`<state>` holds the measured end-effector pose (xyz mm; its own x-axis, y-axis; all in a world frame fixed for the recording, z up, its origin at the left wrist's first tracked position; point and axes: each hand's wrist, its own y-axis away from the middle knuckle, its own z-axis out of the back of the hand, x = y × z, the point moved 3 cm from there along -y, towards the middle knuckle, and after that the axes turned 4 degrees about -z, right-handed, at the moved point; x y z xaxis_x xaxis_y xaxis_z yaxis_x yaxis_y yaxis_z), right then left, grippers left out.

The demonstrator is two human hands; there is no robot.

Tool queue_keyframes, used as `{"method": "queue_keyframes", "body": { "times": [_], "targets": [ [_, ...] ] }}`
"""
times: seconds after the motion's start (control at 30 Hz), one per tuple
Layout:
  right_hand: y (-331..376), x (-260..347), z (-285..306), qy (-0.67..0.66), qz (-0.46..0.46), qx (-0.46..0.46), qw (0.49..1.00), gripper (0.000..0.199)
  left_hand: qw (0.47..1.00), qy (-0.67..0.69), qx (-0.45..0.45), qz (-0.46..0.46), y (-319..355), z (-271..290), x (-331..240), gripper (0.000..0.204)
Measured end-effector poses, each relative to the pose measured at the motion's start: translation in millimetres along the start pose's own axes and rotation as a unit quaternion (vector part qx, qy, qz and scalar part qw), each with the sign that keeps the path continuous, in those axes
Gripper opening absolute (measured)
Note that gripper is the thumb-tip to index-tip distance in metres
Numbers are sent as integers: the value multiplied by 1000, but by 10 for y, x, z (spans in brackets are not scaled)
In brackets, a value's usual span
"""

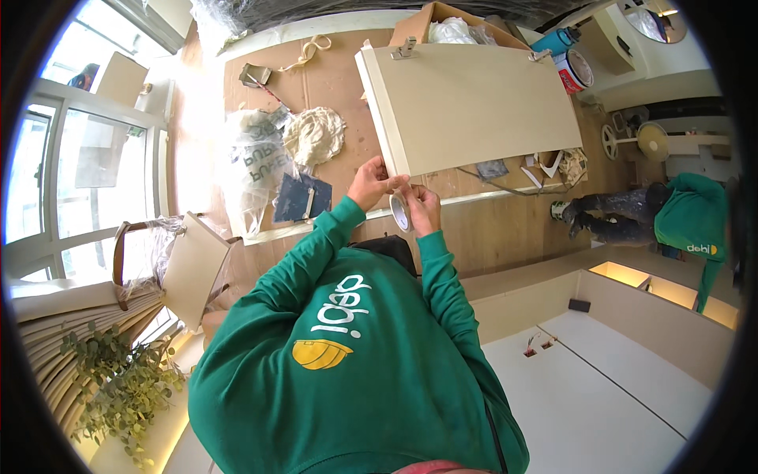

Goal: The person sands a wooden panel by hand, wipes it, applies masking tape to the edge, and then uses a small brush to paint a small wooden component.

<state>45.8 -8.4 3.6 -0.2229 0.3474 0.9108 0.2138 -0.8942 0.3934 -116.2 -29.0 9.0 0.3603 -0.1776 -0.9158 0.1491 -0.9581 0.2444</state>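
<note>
A cream cabinet door [485,107] with metal hinges [404,49] along its far edge lies in front of me. At its near left corner, my left hand [373,183] is closed, thumb and fingers pinching the tape against the edge. My right hand [425,209] is just to the right, closed on a roll of pale masking tape [400,212] that hangs below its fingers. The two hands' fingertips nearly meet at the corner. A lighter strip runs along the door's left edge; whether it is tape I cannot tell.
Cardboard [347,95] covers the floor beneath the door. Left lie a bundled cloth [314,136], plastic sheeting [251,158] and a dark square board [302,199]. An open box [418,20] and a paint bucket [574,71] stand beyond. Another person in green [691,217] bends at the right.
</note>
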Motion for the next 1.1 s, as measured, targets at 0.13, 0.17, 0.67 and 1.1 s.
{"method": "queue_keyframes", "body": {
  "times": [0.13,0.17,0.67,1.1],
  "targets": [
    [18,-42,-12,3,-3,-5,1000,51,1000,-23,-6,-12,-164,82,-66,42],
    [4,-87,4,4,-1,-8,1000,52,1000,-18,-12,-1,-242,107,-127,41],
    [8,-221,19,18,-33,-12,999,54,984,-24,-175,-17,-2549,1268,-772,40],
    [-43,-267,39,-21,-39,3,999,41,989,-56,-103,-91,-1284,528,-425,65]
  ]
}}
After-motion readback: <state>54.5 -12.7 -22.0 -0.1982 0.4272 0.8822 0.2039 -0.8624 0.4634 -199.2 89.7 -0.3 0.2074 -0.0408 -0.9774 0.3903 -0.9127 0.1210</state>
